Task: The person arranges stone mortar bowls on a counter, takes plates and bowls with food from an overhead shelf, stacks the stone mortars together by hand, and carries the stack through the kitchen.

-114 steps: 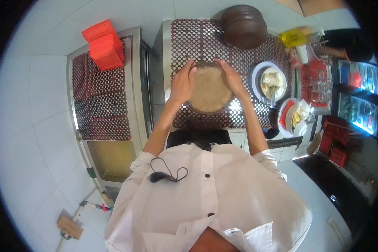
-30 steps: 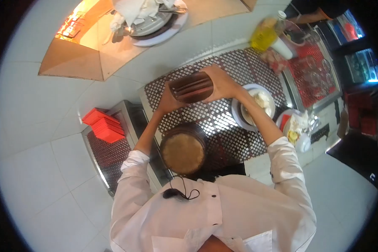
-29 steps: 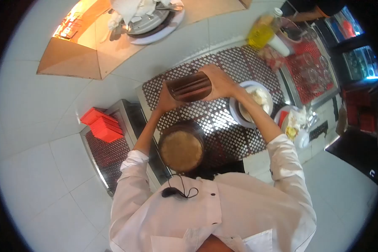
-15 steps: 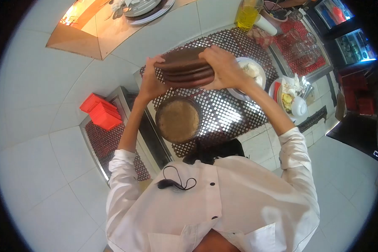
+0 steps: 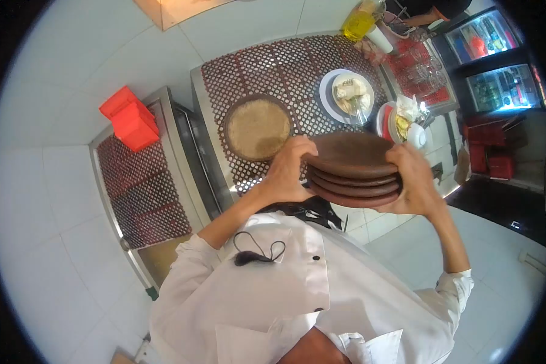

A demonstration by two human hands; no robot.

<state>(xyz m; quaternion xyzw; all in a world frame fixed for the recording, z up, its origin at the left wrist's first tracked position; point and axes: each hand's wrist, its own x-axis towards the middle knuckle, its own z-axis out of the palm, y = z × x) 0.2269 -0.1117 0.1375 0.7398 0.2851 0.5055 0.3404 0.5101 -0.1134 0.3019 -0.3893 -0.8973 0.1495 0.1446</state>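
Brown plates (image 5: 353,170): several thick round ones, stacked flat face on face, held in the air in front of the body, by the near edge of the tabletop (image 5: 197,79) toward its right side. Their rims face the person, so the stack looks a little tilted.

Perforated mat (image 5: 249,70): it lies over the tabletop, probably so that dishes do not slide and water can pass through the holes.

Round tan-topped dish (image 5: 258,128): it rests on the mat at the left, apart from the held stack, so it does not disturb the grip.

White plate (image 5: 329,100): it stands on the mat behind the stack, with a smaller dish of food remains on it. The fork (image 5: 359,114) leans there, perhaps to keep used things together.

Left hand (image 5: 288,171): grasping the left side of the stack, thumb side at the upper rim, lower part beneath.

Right hand (image 5: 414,176): grasping the opposite side in a similar way. Such a two-sided grip likely shares the weight and presses the layers together.

Small white bowl (image 5: 416,136): it sits at the second used setting, just beyond the right hand, grouped with crumpled napkins (image 5: 408,107).
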